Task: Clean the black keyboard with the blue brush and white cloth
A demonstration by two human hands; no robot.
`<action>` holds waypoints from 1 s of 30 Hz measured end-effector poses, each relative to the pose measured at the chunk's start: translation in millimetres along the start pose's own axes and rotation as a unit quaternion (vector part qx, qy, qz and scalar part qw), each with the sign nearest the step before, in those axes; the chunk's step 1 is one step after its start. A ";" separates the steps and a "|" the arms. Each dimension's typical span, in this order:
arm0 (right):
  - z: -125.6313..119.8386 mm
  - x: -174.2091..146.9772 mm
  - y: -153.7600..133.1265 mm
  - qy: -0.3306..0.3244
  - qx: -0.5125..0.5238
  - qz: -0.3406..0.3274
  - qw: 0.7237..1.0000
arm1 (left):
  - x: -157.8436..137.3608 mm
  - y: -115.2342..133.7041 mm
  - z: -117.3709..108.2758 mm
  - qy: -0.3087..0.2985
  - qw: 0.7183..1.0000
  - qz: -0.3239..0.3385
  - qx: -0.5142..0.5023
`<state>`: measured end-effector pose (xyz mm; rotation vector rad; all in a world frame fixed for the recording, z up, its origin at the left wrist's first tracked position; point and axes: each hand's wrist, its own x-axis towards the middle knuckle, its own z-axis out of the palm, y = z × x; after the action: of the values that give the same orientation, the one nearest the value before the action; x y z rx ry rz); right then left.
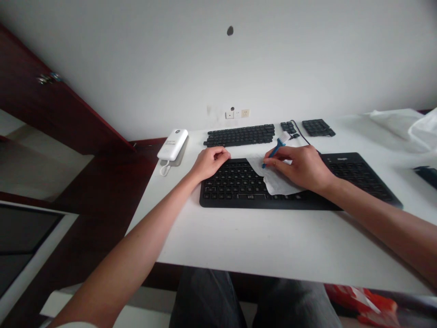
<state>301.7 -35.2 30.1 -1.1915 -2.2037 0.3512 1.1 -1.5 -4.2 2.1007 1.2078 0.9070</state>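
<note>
A black keyboard base [223,203] lies on the white table, its keycaps off and the switch sockets showing. My left hand [210,162] rests at its upper left corner, fingers curled onto the edge. In my right hand [305,167] is a small blue brush [271,155], held like a pen with its pale bristles pointing up and its handle end down. A white wipe [278,182] is spread over the middle of the keyboard, beneath that hand and the brush's lower end. Part of the wipe is hidden by my fingers.
Behind the keyboard, removed keycaps [241,135] lie in rows, with a separate number-pad block [318,128] to the right. A white power bank [173,145] sits at the back left. A dark object [426,176] and a white plastic bag [421,132] are at the right.
</note>
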 end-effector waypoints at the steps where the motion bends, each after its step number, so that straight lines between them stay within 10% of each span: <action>1: 0.3 0.4 0.5 -0.005 -0.002 0.002 1.000 | 0.1 0.0 -0.1 0.000 1.000 -0.001 -0.001; 30: -2.9 1.9 6.5 -0.032 0.002 -0.059 0.998 | -0.6 1.3 -0.7 -0.003 1.000 -0.005 0.002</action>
<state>307.1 -30.2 29.9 -1.0553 -2.3157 0.3502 1.0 -2.5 -3.0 2.0974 1.2177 0.8930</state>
